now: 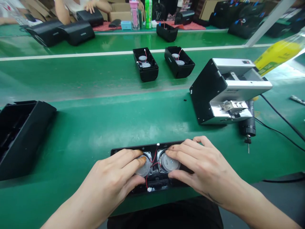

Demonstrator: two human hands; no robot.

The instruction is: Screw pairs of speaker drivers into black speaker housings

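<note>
A black speaker panel [163, 183] lies on the green bench close to me, its inner side up. Two round metal speaker drivers sit in it side by side, with thin red wires and small white connectors between and around them. My left hand [111, 175] is closed over the left speaker driver [145, 170], fingertips on its top and thumb at its near edge. Around the right speaker driver [171, 163] curl the fingers and thumb of my right hand [202, 163]. Parts of both drivers and the panel's ends are hidden beneath my hands.
A screw feeder [207, 92] stands at right, with a power screwdriver [247, 127] and cables beside it. At left is a black housing [28, 140]. Farther back sit two housings [149, 74] [183, 71] with drivers inside. Across the bench, a person's hand [91, 5] rests on a black speaker.
</note>
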